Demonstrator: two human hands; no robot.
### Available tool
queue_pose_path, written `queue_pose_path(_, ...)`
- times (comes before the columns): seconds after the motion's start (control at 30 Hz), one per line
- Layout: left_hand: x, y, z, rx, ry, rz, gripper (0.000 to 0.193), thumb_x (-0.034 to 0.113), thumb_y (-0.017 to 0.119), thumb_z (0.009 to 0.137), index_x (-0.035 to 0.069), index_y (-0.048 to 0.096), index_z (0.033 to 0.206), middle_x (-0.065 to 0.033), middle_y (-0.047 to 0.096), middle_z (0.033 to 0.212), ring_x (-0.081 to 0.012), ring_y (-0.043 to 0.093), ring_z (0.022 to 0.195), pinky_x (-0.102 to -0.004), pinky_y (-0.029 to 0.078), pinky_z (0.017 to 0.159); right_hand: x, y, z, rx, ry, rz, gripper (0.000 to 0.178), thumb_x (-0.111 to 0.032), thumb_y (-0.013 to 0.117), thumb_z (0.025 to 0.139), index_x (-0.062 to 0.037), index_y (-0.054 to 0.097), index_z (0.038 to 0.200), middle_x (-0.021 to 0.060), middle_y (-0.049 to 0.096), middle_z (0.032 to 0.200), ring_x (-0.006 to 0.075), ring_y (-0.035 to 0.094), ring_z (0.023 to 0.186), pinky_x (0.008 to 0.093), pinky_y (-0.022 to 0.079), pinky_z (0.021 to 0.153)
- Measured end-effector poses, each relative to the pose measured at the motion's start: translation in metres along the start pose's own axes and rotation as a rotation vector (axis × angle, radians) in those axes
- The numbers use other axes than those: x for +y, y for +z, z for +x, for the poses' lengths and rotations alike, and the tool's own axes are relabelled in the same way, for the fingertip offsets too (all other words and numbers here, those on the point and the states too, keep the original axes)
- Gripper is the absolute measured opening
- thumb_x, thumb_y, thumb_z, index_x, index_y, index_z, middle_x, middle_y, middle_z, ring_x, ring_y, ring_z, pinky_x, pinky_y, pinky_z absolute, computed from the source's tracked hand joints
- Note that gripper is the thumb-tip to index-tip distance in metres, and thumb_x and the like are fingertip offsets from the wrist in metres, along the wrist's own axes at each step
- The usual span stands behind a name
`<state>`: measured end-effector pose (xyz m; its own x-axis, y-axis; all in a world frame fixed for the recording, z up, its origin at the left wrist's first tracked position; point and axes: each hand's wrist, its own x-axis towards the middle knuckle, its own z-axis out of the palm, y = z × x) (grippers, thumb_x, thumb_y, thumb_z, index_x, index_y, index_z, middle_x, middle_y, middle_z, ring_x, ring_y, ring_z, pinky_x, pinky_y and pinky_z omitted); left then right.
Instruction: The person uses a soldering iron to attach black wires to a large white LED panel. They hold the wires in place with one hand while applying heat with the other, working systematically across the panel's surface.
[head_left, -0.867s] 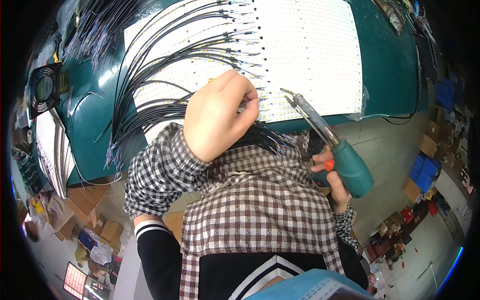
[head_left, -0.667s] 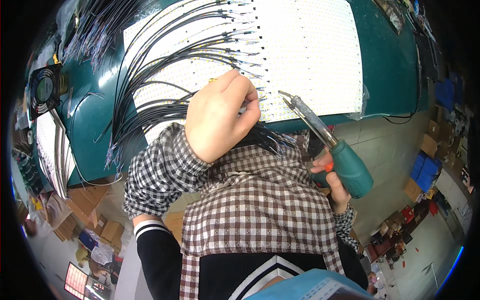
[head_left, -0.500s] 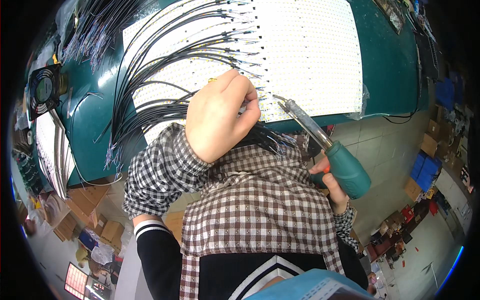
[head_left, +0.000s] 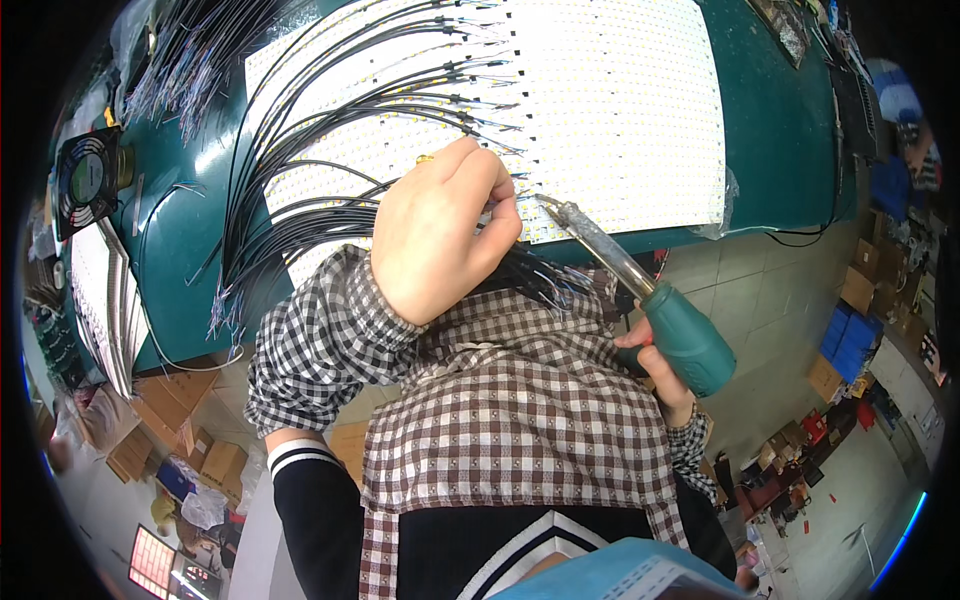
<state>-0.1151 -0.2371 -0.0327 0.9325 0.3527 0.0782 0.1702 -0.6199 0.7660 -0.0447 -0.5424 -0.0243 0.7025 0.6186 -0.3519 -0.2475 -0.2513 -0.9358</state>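
Note:
My left hand (head_left: 437, 232) is closed in a pinch over the lower edge of a white LED board (head_left: 630, 110). A thin wire end shows at its fingertips, on the line of black contacts running down the board. My right hand (head_left: 668, 380) grips a soldering iron (head_left: 692, 338) with a green handle and a metal shaft, partly hidden behind that handle. The iron's tip meets the board just right of my left fingertips; whether it touches the wire I cannot tell. Black cables (head_left: 285, 238) with bared coloured ends fan over the board's left half and pass under my left hand.
The board lies on a green table (head_left: 775, 160). A small black fan (head_left: 90, 180) stands at the left, above stacked white boards (head_left: 105, 300). More loose wires (head_left: 195, 85) lie at the far left. Cardboard boxes (head_left: 165, 400) stand on the floor beyond the table.
The soldering iron has moved slightly left and down, its tip now closer to my left fingertips. My left hand has kept its place.

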Motion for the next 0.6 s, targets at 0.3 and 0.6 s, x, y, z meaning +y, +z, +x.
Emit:
queue_pose_path(0.3, -0.0003, -0.0006, 0.0001, -0.001, -0.004, 0.003, 0.01, 0.002, 0.07, 0.079, 0.004, 0.06, 0.082, -0.0067, 0.058, 0.078, -0.0195, 0.06, 0.063, -0.0306, 0.048, 0.057, 0.0007, -0.0009, 0.0005, -0.016, -0.002, -0.051, 0.049, -0.002, 0.081, 0.08, 0.0109, 0.058, 0.121, 0.0131, 0.073, 0.089, 0.0195, 0.073, 0.083, 0.0331, 0.061, 0.078)
queue_pose_path(0.6, 0.0001, -0.0009, 0.0006, 0.006, 0.001, 0.001, 0.009, 0.002, 0.069, 0.079, 0.004, 0.06, 0.082, -0.0069, 0.058, 0.078, -0.0204, 0.059, 0.064, -0.0313, 0.048, 0.057, -0.0051, 0.0025, 0.0026, 0.021, -0.02, 0.002, 0.049, -0.005, 0.08, 0.08, 0.011, 0.058, 0.12, 0.0134, 0.072, 0.087, 0.0201, 0.071, 0.081, 0.0346, 0.06, 0.077)
